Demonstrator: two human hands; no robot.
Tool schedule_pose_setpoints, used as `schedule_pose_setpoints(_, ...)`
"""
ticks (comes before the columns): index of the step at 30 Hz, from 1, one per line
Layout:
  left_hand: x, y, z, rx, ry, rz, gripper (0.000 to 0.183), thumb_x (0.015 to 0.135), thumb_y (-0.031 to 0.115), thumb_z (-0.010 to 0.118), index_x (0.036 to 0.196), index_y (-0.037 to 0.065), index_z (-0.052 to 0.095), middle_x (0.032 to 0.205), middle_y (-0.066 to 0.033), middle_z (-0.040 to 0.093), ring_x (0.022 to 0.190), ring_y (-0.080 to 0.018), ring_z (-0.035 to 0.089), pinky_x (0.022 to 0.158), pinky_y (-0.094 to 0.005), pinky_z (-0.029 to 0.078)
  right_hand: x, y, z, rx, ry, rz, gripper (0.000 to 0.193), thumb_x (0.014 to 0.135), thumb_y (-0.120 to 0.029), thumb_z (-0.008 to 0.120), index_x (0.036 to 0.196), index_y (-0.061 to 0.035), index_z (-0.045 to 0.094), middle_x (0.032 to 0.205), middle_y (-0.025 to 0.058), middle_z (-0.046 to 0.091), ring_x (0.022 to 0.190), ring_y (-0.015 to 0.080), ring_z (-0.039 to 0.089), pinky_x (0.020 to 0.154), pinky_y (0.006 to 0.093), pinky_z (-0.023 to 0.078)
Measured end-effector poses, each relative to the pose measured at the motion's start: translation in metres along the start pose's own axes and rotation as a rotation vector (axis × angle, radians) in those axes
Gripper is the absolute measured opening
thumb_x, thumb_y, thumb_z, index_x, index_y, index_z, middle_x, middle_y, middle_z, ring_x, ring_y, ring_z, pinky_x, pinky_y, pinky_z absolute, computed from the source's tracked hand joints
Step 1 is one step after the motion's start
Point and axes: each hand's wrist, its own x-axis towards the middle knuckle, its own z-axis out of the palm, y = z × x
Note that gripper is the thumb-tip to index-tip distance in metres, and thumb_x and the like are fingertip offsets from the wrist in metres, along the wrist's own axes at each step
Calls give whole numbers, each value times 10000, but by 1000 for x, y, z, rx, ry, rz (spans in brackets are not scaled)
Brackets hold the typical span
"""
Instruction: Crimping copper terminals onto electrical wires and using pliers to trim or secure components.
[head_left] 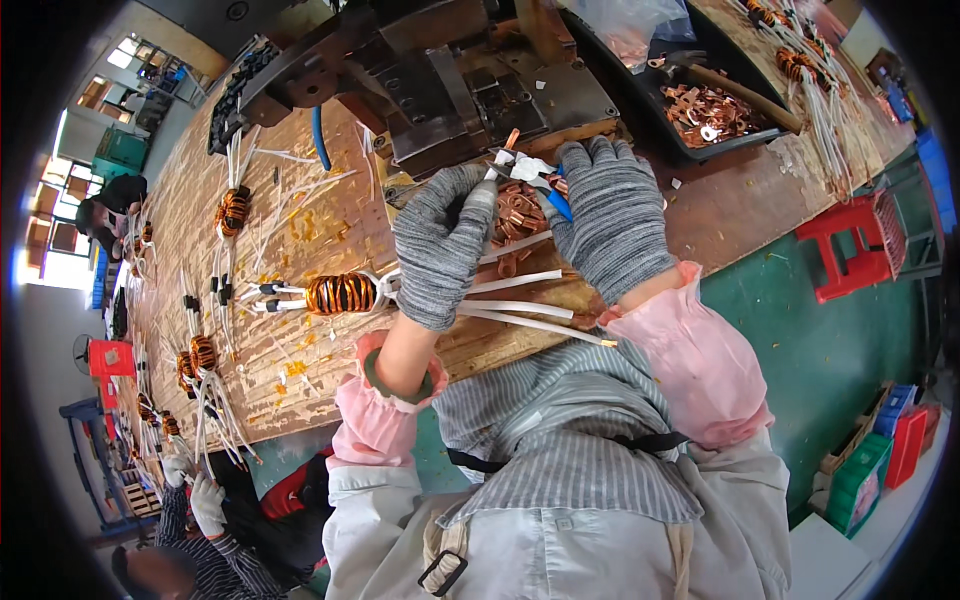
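Note:
Both of my hands wear grey striped knit gloves. My left hand point(442, 245) is closed around the end of a white wire point(492, 174). That wire seems to come from a copper-wound coil point(342, 294) lying just left of the hand. My right hand point(615, 215) grips a small blue-handled tool point(557, 204), its kind partly hidden by the fingers. The tool's bright metal end is beside the white wire's tip. Copper terminals point(518, 212) lie heaped beneath, between the hands. More white wires point(525, 310) stretch rightward below my left hand.
A dark metal press point(470, 90) stands right beyond my hands. To its right, a black tray point(715, 140) holds copper terminals and a wooden-handled tool. Several wound coils point(232, 212) lie leftward on the worn wooden table point(290, 350). A co-worker's gloved hands point(208, 500) are at lower left.

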Motion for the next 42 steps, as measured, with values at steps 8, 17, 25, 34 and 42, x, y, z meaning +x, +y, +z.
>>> schedule_pose_setpoints(8, -1, 0, 2, 33, 28, -6, 126, 850, 93, 574, 936, 13, 617, 690, 19, 561, 592, -29, 486, 542, -175, 420, 1, 5, 16, 29, 35, -8, 365, 697, -262, 655, 985, -63, 554, 955, 134, 575, 909, 273, 553, 763, 385, 444)
schedule_pose_setpoints(17, -3, 6, -3, -43, -5, -70, 171, 851, 106, 575, 990, 17, 618, 724, 10, 592, 602, -34, 504, 538, -178, 431, -18, 40, 27, 1487, 174, 147, 147, 771, -128, 620, 836, -42, 519, 704, 66, 562, 644, 188, 573, 554, 287, 441)
schedule_pose_setpoints(25, -6, 9, -7, -113, -44, -41, 172, 853, 135, 566, 961, 8, 607, 693, -19, 590, 543, -53, 510, 453, -182, 401, -21, 40, 10, 582, -212, -117, 402, 827, -376, 537, 972, 0, 518, 873, 180, 580, 815, 338, 569, 717, 388, 445)
schedule_pose_setpoints(34, -10, 11, -9, -30, -91, 35, 170, 848, 95, 573, 992, 14, 612, 745, -10, 595, 634, -56, 527, 563, -194, 439, -17, 34, 1, 658, -277, -87, 409, 835, -386, 525, 985, -6, 511, 894, 212, 577, 842, 358, 576, 743, 419, 452)
schedule_pose_setpoints(42, -5, -2, -3, 105, -18, 113, 146, 842, 81, 584, 968, 20, 623, 735, 7, 597, 652, -41, 520, 601, -195, 447, -25, 18, -19, 419, -138, -140, 357, 837, -320, 518, 965, 13, 510, 872, 214, 571, 858, 359, 554, 779, 416, 444)
